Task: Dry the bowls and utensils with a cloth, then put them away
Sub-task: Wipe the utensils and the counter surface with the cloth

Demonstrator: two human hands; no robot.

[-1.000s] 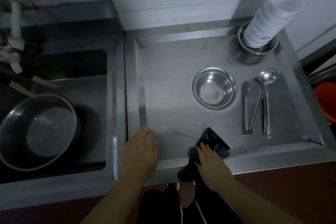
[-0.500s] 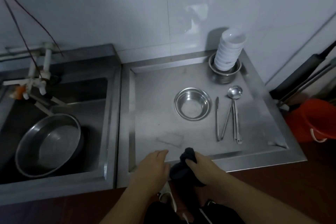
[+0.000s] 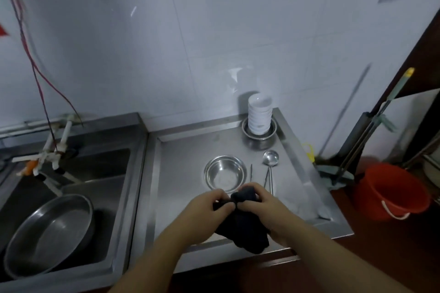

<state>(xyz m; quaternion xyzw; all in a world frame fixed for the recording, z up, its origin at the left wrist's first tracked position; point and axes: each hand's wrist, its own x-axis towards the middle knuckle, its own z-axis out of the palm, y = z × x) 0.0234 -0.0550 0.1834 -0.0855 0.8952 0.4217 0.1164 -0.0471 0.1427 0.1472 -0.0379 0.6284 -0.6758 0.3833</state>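
dark cloth (image 3: 245,223) is hanging bunched between both hands over the near edge of the steel drainboard (image 3: 181,173). left hand (image 3: 204,211) is pinching the cloth's upper left fold, fingers curled on it. right hand (image 3: 269,209) is gripping the top of the cloth with fingers curled round it; the lower part of the cloth is drooping past the drainboard's near rim.

just beyond the hands, a small steel bowl (image 3: 225,173) is sitting upright on the drainboard, its near rim partly hidden by the fingers. to its right, a thin utensil (image 3: 251,170) is lying lengthwise (type cannot be told, too blurred). further right, a steel spoon (image 3: 270,157) is lying with bowl end far, with other slim handles beside it, their near ends hidden behind the right hand. in the far right corner, a stack of white bowls (image 3: 259,114) is standing inside a steel pot (image 3: 259,135).

to the left, the sink (image 3: 114,173) is holding a large steel basin (image 3: 50,231), tilted against its near wall. a red bucket (image 3: 390,192) is standing on the floor at far right.
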